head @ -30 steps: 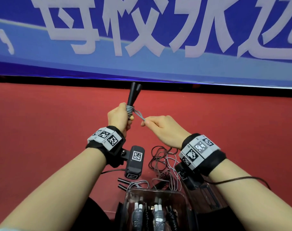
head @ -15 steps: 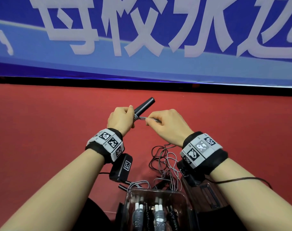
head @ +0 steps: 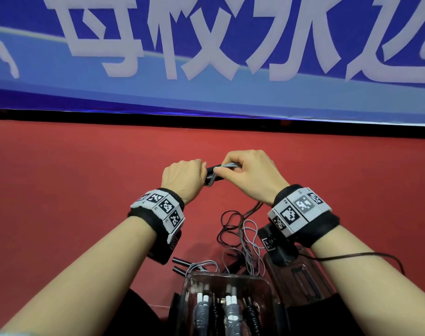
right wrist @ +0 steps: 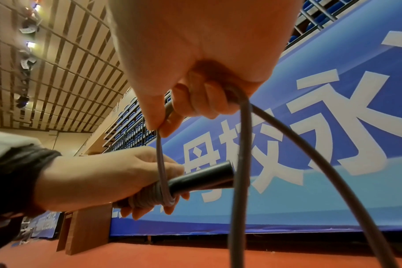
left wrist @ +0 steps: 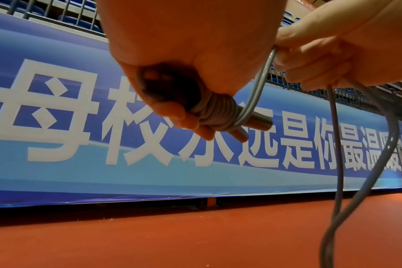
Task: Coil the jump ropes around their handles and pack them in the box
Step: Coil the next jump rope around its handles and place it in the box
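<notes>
Red floor [head: 61,214] | left hand [head: 182,178] grips handles [right wrist: 200,176] | right hand [head: 252,173] pinches rope [left wrist: 262,79]

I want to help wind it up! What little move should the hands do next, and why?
Probably the right hand should carry the grey rope once more around the black handles that the left hand grips. A few turns sit there already, but plenty of rope hangs loose toward the floor.

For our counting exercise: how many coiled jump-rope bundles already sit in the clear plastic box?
4, side by side in the clear plastic box: left grey coil, left black coil, right grey coil, right black coil. Others may be hidden underneath.
</notes>
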Tool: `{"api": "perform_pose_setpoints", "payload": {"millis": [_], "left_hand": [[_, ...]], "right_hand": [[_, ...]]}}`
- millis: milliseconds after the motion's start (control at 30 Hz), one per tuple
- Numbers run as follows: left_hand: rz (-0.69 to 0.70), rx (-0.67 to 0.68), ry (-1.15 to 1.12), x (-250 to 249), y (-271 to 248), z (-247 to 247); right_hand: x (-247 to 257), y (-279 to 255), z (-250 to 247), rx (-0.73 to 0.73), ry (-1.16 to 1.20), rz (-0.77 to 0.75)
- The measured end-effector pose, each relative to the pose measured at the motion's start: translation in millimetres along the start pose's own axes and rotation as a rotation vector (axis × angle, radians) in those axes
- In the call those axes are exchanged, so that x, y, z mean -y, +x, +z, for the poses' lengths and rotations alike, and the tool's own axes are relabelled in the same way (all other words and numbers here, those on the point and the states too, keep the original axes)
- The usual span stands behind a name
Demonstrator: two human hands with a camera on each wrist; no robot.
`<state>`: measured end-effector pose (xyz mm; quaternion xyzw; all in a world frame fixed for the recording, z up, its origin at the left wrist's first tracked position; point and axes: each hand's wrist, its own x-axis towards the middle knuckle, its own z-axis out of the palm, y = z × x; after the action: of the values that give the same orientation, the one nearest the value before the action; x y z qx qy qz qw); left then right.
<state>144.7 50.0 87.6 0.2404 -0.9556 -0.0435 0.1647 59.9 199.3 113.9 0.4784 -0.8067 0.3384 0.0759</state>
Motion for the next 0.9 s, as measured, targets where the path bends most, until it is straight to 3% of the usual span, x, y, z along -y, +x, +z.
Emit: {"api": "perform_pose_setpoints", "payload": {"millis": [167,333,467,567,633,900], "left_hand": [[0.127,0.061,-0.096,-7.3,-4.1,-5.7],[0.193,0.135,-0.462,-13.5,-12.4,-9.5],[0.149,0.224,-0.861,-18.4,-14.5,-13.2],[0.121,0.272,-1.022,-21.7,-14.8,-18.5],[0.096,0.283,-1.090,-23.2,-14.3,-20.9],[0.000,0.235,-1.155,-24.9,-11.9,-19.3]], "right_hand": [[-11.1,4.9,-7.0,0.041,0.135,0.066],[-27.3,8.5,-23.3,0.205,0.398,0.202],[-36.4,4.7,-29.2,0.317,0.611,0.342],[-47.2,1.4,-24.2,0.408,0.857,0.502],[-50.9,-1.2,-17.5,0.394,0.975,0.576],[-39.0,0.0,3.3,0.323,0.812,0.647]]}}
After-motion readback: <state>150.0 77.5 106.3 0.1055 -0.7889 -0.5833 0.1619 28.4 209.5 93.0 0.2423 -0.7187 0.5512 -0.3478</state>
